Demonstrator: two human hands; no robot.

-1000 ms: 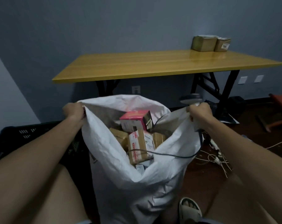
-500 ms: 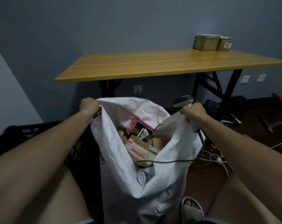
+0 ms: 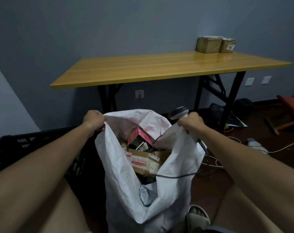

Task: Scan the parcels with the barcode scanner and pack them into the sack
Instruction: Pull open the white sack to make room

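Tilted further over since before, the pink box (image 3: 139, 137) lies in the white sack (image 3: 126, 179); left hand (image 3: 93, 120) grips its rim, right hand (image 3: 191, 122) clamps rim and barcode scanner (image 3: 179, 112). Parcel (image 3: 145, 163) label print unreadable.

white sack (image 3: 124, 174) upright, mouth open; pink box (image 3: 139, 137) tilted atop brown labelled parcel (image 3: 143, 163) inside. scanner (image 3: 179, 112) at right rim.

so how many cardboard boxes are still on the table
2: a larger brown cardboard box and a smaller brown cardboard box touching on its right, both at the far right corner of the yellow wooden table.
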